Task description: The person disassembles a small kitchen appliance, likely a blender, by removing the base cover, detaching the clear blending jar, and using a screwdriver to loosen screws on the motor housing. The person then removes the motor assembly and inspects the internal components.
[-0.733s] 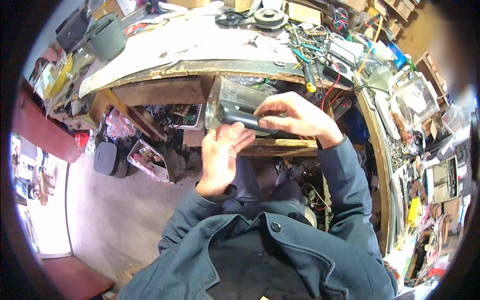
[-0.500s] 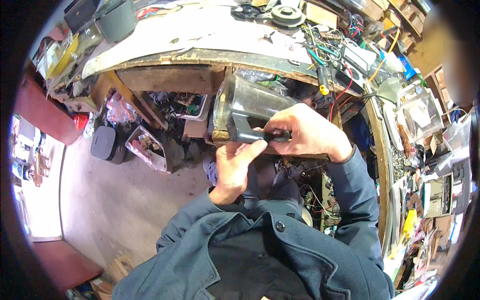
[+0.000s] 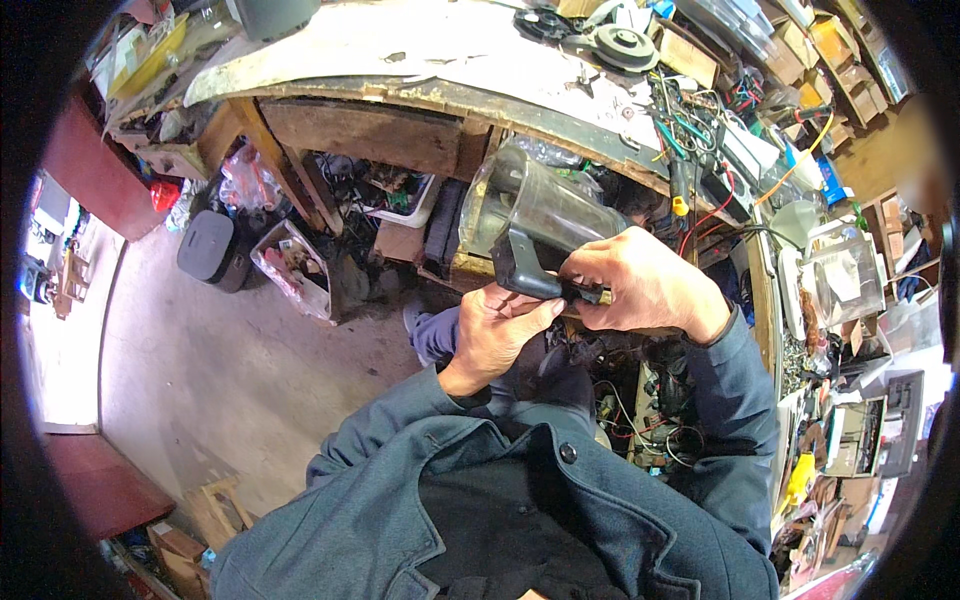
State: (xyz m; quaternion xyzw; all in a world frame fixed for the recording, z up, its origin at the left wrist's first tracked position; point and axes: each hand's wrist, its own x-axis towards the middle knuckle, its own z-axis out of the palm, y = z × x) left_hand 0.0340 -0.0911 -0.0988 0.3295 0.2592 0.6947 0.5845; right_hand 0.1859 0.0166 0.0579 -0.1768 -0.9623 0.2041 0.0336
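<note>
A clear, cloudy-walled jug (image 3: pixel 560 212) lies tilted on its side in front of me, off the bench. Its black handle (image 3: pixel 518 268) faces toward me. My left hand (image 3: pixel 492 335) is closed on the handle from below, thumb along its lower end. With bent fingers my right hand (image 3: pixel 650 285) pinches at the end of the handle, near the jug's right end. A small dark part shows between the right fingertips, too small to name. The right hand covers part of the jug's right end.
Beyond the jug runs a worn wooden workbench (image 3: pixel 400 90) with wires (image 3: pixel 690 130) and a grey reel-like part (image 3: pixel 620 45) on top. Underneath are a carton of scraps (image 3: pixel 292 272) and a dark rounded case (image 3: pixel 210 250). A cluttered side bench (image 3: pixel 765 320) stands at my right.
In the picture the jug and both hands sit farther right, as does the bench. The handle now slants more steeply, and both hands keep their hold.
</note>
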